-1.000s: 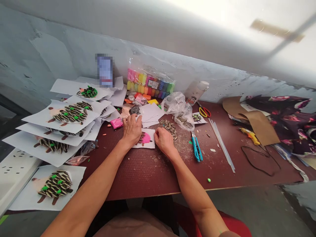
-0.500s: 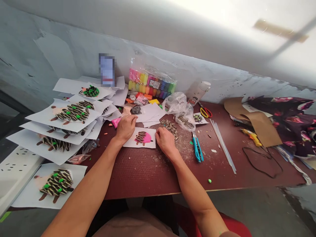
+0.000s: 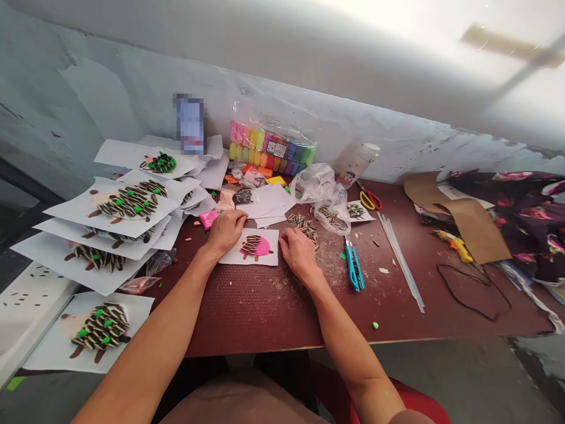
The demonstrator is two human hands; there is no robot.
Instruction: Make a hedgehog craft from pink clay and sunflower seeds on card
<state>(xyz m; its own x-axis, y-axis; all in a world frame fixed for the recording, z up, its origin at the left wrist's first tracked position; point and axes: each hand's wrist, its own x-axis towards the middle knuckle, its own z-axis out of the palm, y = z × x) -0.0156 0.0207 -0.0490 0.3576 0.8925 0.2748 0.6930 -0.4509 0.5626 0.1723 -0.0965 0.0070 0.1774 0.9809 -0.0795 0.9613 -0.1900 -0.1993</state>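
A small white card (image 3: 229,254) lies on the dark red table, bearing a pink clay shape (image 3: 263,246) with striped seeds stuck over its left part and small brown feet below. My left hand (image 3: 225,232) rests at the card's upper left corner, fingers pressed together. At the right edge is my right hand (image 3: 298,252), its fingers curled inward beside the seed pile (image 3: 304,225). Whatever either hand may pinch is too small or hidden to make out.
Stacked seed-hedgehog pictures (image 3: 128,203) fill the left side. Behind are colored clay packs (image 3: 273,147), a plastic bag (image 3: 314,182) and a bottle (image 3: 359,165). Rightward lie a blue cutter (image 3: 354,265), scissors (image 3: 369,200), clear sticks (image 3: 401,259) and a yellow glue gun (image 3: 457,244).
My left hand has shifted very slightly, its fingertips a little lower by the card's corner. The right hand and the card look nearly the same, and the view has shifted slightly.
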